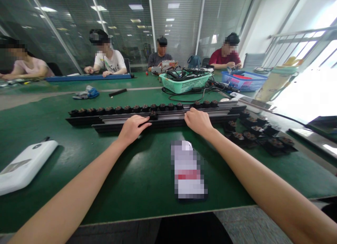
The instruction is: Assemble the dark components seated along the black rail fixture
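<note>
Two long black rails with silvery channels lie side by side across the table. On the near rail (168, 123) sits one small black socket module (153, 115) with coppery contacts on top. My left hand (133, 129) is closed at the module's left side, index fingertip against it and thumb along the rail's front edge. Farther right, my right hand (198, 121) grips the same rail with curled fingers; its fingertips are partly hidden. Behind, the far rail (81, 121) carries a row of several similar modules (118, 109), with a gap in the row near my right hand.
Loose modules (252, 130) lie in a group at the right. A phone (188, 170) rests before me, a white device (28, 165) at the left. Beyond the rails stand a green basket (181, 84) of cables and a blue basket (242, 83). Several people sit across the table.
</note>
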{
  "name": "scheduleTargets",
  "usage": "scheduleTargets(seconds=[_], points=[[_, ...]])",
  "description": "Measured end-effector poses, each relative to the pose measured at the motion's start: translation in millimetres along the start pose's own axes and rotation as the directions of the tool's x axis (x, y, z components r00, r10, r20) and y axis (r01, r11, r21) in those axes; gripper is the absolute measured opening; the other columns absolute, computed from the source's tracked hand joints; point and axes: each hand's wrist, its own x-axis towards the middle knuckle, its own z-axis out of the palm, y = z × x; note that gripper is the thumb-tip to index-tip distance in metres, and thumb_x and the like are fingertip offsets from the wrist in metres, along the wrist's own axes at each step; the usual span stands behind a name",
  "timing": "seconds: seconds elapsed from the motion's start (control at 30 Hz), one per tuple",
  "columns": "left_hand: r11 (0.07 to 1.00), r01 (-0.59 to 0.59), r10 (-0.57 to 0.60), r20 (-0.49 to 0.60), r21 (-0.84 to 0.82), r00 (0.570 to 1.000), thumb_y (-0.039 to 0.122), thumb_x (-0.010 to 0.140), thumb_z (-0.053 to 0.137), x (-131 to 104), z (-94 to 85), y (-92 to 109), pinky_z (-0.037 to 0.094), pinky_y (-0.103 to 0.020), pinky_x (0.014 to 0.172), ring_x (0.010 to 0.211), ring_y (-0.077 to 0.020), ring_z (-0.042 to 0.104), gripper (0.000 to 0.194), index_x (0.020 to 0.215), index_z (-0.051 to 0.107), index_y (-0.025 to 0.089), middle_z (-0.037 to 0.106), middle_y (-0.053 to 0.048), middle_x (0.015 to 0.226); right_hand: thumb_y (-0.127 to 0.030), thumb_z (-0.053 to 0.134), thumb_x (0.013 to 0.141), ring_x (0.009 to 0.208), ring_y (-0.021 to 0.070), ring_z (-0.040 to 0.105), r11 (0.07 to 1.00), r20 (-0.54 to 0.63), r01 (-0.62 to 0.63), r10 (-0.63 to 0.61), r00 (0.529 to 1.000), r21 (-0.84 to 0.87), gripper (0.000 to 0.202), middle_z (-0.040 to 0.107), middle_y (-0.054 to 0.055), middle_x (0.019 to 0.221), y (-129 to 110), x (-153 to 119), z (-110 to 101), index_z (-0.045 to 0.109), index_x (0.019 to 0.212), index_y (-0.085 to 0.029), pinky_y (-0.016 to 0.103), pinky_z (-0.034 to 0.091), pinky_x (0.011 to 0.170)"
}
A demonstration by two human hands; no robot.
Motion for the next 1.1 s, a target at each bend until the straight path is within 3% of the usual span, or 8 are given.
scheduleTargets(seconds=[0.3,0.63,0.97,1.1], points=[[0.999,0.035,-0.035,0.012,-0.013,0.999,0.055,0.098,0.055,-0.1,-2.0,0.2,0.053,-0.048,0.1,0.112,-0.0292,0.071,0.044,0.115,0.079,0.022,0.078,-0.01,0.117,-0.03,0.024,0.106,0.101,0.0274,0.07,1.0,-0.004,0.0,0.0,1.0,0.005,0.053,0.068,0.017,0.118,0.6,-0.5,0.2,0.074,0.112,-0.014,0.033,0.048,0.078],[0.995,0.09,-0.088,0.04,-0.053,0.995,0.052,0.097,0.059,0.8,-4.1,2.6,0.052,-0.047,0.105,0.12,-0.0295,0.069,0.04,0.117,0.078,0.024,0.075,-0.007,0.123,-0.031,0.024,0.106,0.102,0.0273,0.07,1.0,0.0,-0.004,0.004,1.0,0.012,0.052,0.068,0.018,0.118,0.5,-0.5,0.0,0.074,0.113,-0.013,0.032,0.048,0.078],[0.998,0.057,-0.056,0.039,-0.031,0.998,0.051,0.098,0.056,1.5,-1.0,1.3,0.051,-0.046,0.102,0.118,-0.0283,0.07,0.039,0.119,0.077,0.026,0.075,-0.007,0.124,-0.031,0.023,0.107,0.104,0.0275,0.069,1.0,0.024,-0.015,0.015,1.0,-0.005,0.054,0.067,0.019,0.122,-0.3,-0.9,-2.3,0.073,0.116,-0.014,0.033,0.048,0.08],[1.0,0.021,-0.022,0.021,0.022,1.0,0.047,0.101,0.053,2.6,1.9,-0.4,0.043,-0.051,0.103,0.112,-0.0273,0.072,0.035,0.117,0.077,0.028,0.076,-0.007,0.121,-0.03,0.023,0.107,0.104,0.0275,0.069,1.0,0.022,-0.019,0.019,1.0,-0.006,0.054,0.068,0.019,0.121,-0.8,-0.8,-2.3,0.073,0.115,-0.014,0.032,0.048,0.079]])
